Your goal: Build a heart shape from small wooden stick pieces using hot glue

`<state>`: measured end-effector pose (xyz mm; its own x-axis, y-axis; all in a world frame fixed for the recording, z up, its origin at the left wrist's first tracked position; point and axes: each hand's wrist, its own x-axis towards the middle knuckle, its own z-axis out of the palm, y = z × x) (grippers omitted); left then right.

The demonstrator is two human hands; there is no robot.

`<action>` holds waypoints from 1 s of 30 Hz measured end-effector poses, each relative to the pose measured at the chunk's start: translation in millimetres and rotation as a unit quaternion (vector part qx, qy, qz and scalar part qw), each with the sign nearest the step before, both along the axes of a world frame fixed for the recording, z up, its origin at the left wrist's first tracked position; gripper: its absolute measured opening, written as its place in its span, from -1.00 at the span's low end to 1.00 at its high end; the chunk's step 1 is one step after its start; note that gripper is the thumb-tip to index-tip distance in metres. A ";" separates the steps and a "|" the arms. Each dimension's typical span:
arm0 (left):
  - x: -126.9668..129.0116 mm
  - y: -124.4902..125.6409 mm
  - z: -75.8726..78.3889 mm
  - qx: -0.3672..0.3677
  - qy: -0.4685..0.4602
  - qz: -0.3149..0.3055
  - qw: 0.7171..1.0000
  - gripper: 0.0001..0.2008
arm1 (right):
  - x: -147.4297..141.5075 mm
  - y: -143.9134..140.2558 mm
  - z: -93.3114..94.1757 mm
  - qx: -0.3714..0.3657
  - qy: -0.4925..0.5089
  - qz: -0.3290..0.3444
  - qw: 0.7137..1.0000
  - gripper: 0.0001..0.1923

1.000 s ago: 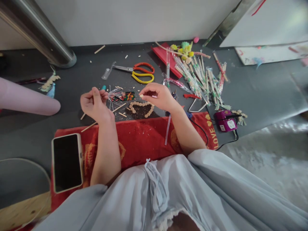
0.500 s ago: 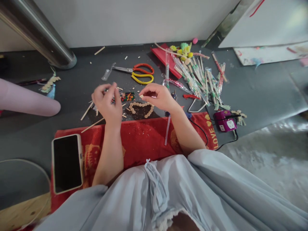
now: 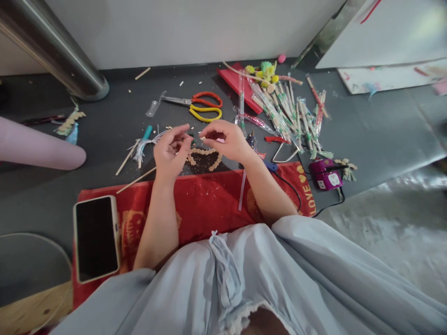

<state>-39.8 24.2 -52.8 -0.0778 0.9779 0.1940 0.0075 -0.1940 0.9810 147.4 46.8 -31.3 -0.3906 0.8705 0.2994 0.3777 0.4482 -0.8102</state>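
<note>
While both hands meet just above the heart shape (image 3: 204,159) made of small wood bits, the risk lies mostly in how little there is to grip. The right hand (image 3: 226,139) pinches a tiny pale piece (image 3: 203,138) between thumb and forefinger, the other fingers curled loosely, and the left hand (image 3: 172,151) comes toward it with its fingertips drawn narrow, thumb near forefinger; whether it holds anything of its own I cannot tell. A piece that small could slip from the pinch during a pass from hand to hand and drop among the crumbs on the red towel (image 3: 206,200) just nearer the person than the heart shape, where it would be hard to find. Either wrist, hovering so low, could also brush the heart shape and knock its outline apart if the bits are not yet fixed. Left of the heart shape lies a bundle of thin white strands (image 3: 141,146) beside loose sticks, which a forearm could sweep aside. Beyond the heart shape sit the scissors (image 3: 195,104), clear of the hands. Right of the heart shape a black cord (image 3: 291,186) runs to a purple tool (image 3: 324,176); a snagged elbow could drag it across the work. Far left of it, on the towel, rests a phone (image 3: 96,238).
</note>
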 end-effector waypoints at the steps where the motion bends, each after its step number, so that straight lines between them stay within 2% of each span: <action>1: 1.9 -0.5 1.6 -0.034 -0.023 -0.018 0.999 -0.71 | -0.7 0.1 -1.7 0.007 0.007 0.000 1.000 -0.89; 4: 6.7 -1.2 7.4 -0.111 -0.053 -0.053 0.991 -0.84 | -2.9 -0.1 -5.2 0.030 0.018 -0.001 0.999 -0.89; 7: 8.2 -0.9 10.3 -0.132 -0.055 -0.050 0.988 -0.89 | -5.1 -1.4 -4.4 0.050 0.007 -0.002 0.999 -0.92; 14: 3.5 1.4 4.8 -0.089 -0.037 -0.054 0.994 -0.95 | -9.1 -4.6 -5.1 0.058 0.013 0.006 0.998 -0.88; 19: 1.7 1.1 4.8 -0.086 -0.032 -0.059 0.994 -0.92 | -11.0 -5.7 -12.1 0.018 0.044 -0.001 0.999 -0.71; 30: 0.8 5.1 -3.6 -0.037 -0.026 -0.064 0.997 -0.79 | -13.6 -5.5 -17.6 0.057 0.086 0.016 0.995 -0.76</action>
<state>-39.0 29.4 -56.4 0.0402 0.9920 0.1193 -0.0642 -0.1166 0.9911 133.8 41.3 -48.9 -0.3520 0.8156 0.4593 0.2224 0.5495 -0.8054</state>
